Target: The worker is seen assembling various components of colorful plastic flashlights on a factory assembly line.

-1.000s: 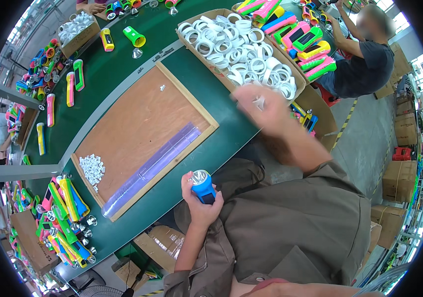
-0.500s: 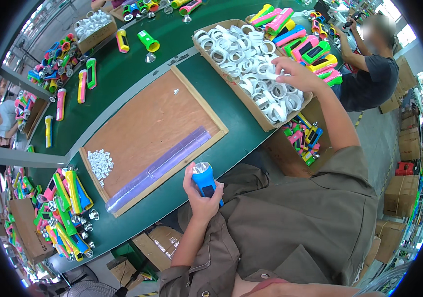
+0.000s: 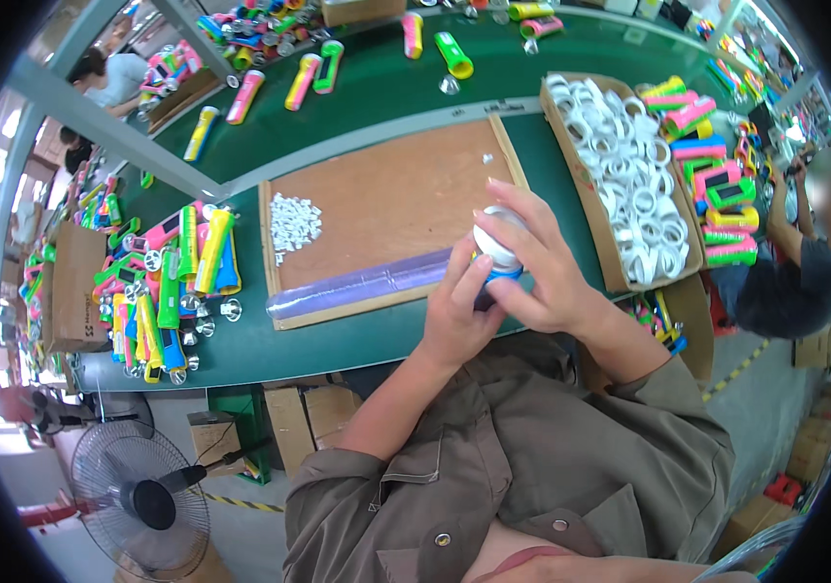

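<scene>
In front of my chest, my left hand [image 3: 456, 316] is closed round a blue flashlight [image 3: 505, 276], most of which the fingers hide. My right hand [image 3: 554, 277] grips a white plastic ring [image 3: 494, 245] at the flashlight's head, its fingers curled over the top. Just beyond both hands lies a wood-framed board [image 3: 396, 189]. A purple clear-wrapped strip [image 3: 362, 282] runs along its near edge, and a heap of small white pieces [image 3: 295, 223] sits at its left. To the right, a cardboard box [image 3: 581, 189] holds many more white rings [image 3: 634, 175].
Colourful flashlights [image 3: 725, 189] are stacked right of the ring box. Another pile of flashlights [image 3: 168, 291] with reflectors covers the bench's left end. Several flashlights [image 3: 304, 80] lie on the far green surface. A fan [image 3: 153, 503] stands lower left; a co-worker [image 3: 780, 257] is at the right.
My right hand has left the ring box with a white ring and come to the flashlight in my left hand. The view has turned, so the bench appears shifted.
</scene>
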Motion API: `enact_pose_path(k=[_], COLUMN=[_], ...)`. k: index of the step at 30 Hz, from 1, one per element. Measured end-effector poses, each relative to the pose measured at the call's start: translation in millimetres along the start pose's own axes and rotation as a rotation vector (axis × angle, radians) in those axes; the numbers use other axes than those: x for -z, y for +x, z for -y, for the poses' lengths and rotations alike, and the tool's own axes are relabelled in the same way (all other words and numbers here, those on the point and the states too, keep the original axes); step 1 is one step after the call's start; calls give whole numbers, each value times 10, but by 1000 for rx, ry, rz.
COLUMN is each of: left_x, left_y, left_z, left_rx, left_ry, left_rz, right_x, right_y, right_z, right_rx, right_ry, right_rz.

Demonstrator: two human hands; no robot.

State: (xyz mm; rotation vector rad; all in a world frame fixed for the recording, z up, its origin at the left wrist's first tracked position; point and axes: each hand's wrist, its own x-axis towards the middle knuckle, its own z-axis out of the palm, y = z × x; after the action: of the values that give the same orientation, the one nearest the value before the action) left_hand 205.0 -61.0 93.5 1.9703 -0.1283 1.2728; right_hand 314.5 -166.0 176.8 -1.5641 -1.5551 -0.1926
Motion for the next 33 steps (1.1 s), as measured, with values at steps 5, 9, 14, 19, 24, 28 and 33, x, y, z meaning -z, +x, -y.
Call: enact_pose_path(k=[5, 9, 14, 19, 24, 28, 33], left_x=[24, 31, 174, 181, 273, 370, 345], left_y=[24, 100, 433, 502, 774, 804, 796], left_z=[-26, 35, -248, -289, -447, -644, -787], left_rx=[31, -17, 120, 446, 544, 976, 1135], left_ry=[100, 66, 177, 46, -258, -850, -1320], left_rz=[-83, -97, -132, 103, 214, 323, 317], right_x=[-67, 21, 95, 80, 188, 314, 414], right_y=[129, 251, 309, 361, 419, 374, 369], right_z=[32, 64, 133, 109, -21, 17, 46], right_rx=[75, 131, 202, 117, 105, 3, 32], right_ry=[4, -17, -45, -83, 36, 316, 423], right_rz=[8, 72, 79, 15, 36, 95, 115])
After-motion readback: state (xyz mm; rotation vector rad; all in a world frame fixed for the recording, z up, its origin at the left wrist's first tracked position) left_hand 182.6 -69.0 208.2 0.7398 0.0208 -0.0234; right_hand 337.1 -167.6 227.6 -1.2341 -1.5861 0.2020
